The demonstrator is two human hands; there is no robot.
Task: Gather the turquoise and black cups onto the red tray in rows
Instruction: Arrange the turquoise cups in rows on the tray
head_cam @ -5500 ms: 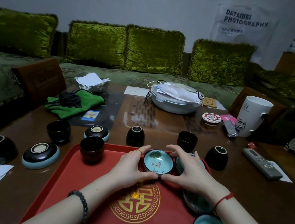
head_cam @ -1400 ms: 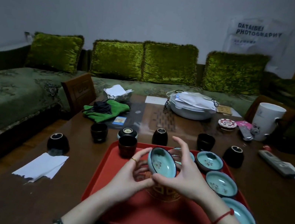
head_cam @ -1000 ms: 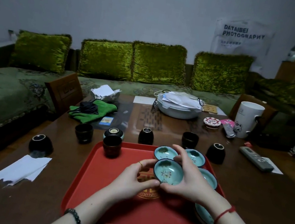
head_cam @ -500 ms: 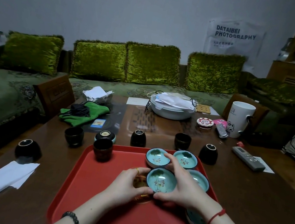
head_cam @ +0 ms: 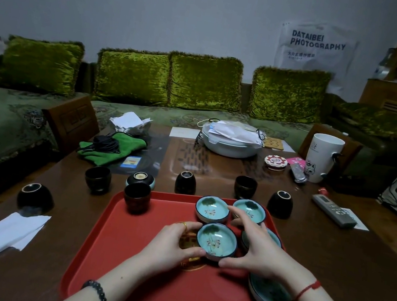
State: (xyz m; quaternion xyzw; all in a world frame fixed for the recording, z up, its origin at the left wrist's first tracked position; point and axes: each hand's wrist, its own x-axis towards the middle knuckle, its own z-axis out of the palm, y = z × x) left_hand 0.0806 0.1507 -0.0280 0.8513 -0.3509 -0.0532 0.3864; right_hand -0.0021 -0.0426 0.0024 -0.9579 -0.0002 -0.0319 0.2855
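The red tray (head_cam: 136, 266) lies on the dark table before me. My left hand (head_cam: 172, 244) and my right hand (head_cam: 253, 249) both grip a turquoise cup (head_cam: 216, 241) resting upright on the tray's middle. Two more turquoise cups (head_cam: 211, 209) (head_cam: 249, 210) stand at the tray's far edge; another (head_cam: 273, 237) is partly hidden by my right hand, and one (head_cam: 269, 293) sits near my right wrist. A black cup (head_cam: 137, 197) stands on the tray's far left corner. Several black cups stand off the tray: upright ones (head_cam: 97, 180) (head_cam: 245, 186) and inverted ones (head_cam: 186, 182) (head_cam: 280, 204) (head_cam: 35, 196) (head_cam: 140, 180).
A white paper napkin (head_cam: 6, 232) lies left of the tray. A remote (head_cam: 332, 213), white mug (head_cam: 323, 162), lidded white bowl (head_cam: 231, 145) and green cloth (head_cam: 111, 147) occupy the far table. A wooden chair back (head_cam: 71, 120) and green sofa stand behind.
The turquoise cup, held tilted above the tray earlier, has come down to rest on the tray behind the two far cups. Both hands stay on it.
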